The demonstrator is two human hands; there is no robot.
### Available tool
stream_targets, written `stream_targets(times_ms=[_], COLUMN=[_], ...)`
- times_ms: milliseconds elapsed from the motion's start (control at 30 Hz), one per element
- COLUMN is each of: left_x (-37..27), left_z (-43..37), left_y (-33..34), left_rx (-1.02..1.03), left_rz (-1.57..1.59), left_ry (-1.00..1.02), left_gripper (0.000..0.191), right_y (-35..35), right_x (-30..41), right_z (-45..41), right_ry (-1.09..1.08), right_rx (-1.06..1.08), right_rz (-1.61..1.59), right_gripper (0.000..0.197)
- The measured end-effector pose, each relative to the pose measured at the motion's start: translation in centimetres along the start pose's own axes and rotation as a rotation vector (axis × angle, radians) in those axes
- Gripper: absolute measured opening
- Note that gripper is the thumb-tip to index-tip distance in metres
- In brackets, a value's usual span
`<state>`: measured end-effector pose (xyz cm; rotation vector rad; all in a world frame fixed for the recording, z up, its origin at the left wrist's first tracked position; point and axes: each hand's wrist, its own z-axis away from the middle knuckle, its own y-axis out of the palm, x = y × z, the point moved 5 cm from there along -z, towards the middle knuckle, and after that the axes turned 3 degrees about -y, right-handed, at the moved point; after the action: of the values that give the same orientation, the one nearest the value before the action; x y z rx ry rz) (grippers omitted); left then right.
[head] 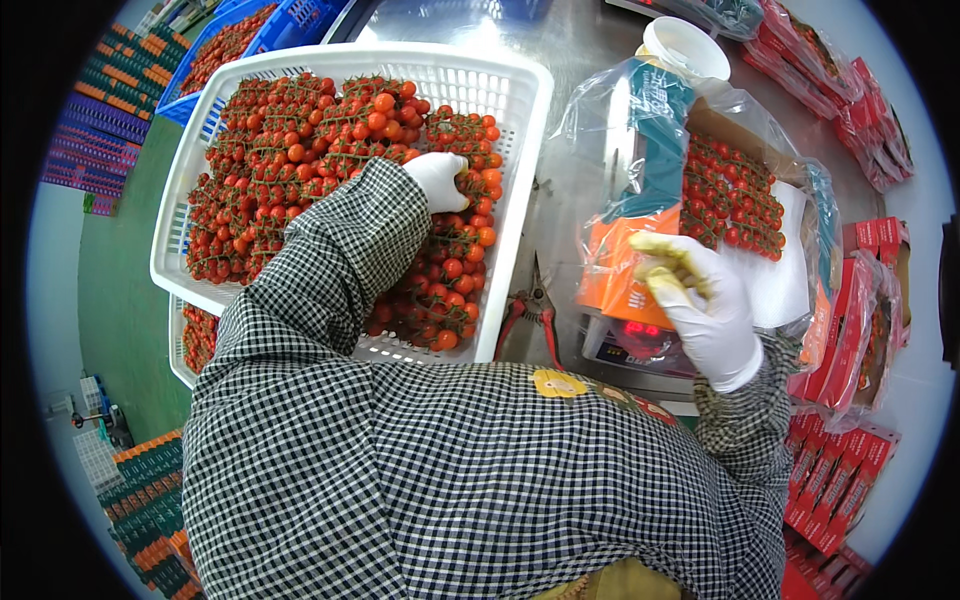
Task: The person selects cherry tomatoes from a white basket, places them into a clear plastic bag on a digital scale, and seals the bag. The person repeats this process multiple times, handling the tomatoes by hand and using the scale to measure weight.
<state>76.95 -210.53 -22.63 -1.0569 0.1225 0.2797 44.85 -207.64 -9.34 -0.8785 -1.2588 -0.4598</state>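
Observation:
My left hand [441,182], in a white glove, reaches into a white plastic basket [534,97] and touches a truss of cherry tomatoes [480,180] at its right side; whether the fingers grip it is unclear. More vine cherry tomatoes [277,165] fill the basket. My right hand [694,300], gloved with yellow-green stained fingertips, is over the near side of an orange and teal cardboard box [649,180] and seems to hold nothing. Clear plastic film surrounds the box. Inside lie tomato trusses [727,195] and white paper [780,259]. The box rests on a digital scale [637,345].
Red-handled pruning shears [536,300] lie on the metal table [559,180] between basket and scale. A white tub [686,49] stands behind the box. Red boxes in plastic [844,322] line the right side. A blue crate [281,37] of tomatoes is at the upper left.

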Motion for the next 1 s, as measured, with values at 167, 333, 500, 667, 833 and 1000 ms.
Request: stream_targets(times_ms=[167, 333, 500, 667, 833, 1000], left_x=[0.1, -1.9, -0.5, -0.7, -1.5, -0.9], left_z=[3.3, 5.0, -0.9, -5.8, -5.9, -6.1], left_y=[-4.4, -7.1, -4.5, -0.3, 0.4, 0.9], left_rx=[0.017, 0.394, -0.157, -0.125, -0.124, -0.185], left_rz=[0.520, 1.247, 0.039, -0.290, -0.371, -0.366], left_ry=[0.014, 0.369, 0.064, -0.089, -0.059, -0.173], left_gripper=[0.032, 0.025, 0.027, 0.026, 0.035, 0.029], right_y=[6.3, 10.1, 9.4, 9.6, 8.5, 7.9], right_x=[4.1, 4.5, 1.6, 1.0, 0.4, 0.2], right_z=[-3.7, -7.2, -7.4, -5.9, -4.1, -2.7], right_ry=[-0.572, -0.618, -0.129, -0.022, -0.144, -0.179], right_rx=[-0.172, -0.166, -0.149, 0.171, 0.343, 0.392], right_rz=[0.344, 0.844, -0.325, -1.079, -1.551, -1.554], right_gripper=[0.058, 0.078, 0.071, 0.064, 0.105, 0.100])
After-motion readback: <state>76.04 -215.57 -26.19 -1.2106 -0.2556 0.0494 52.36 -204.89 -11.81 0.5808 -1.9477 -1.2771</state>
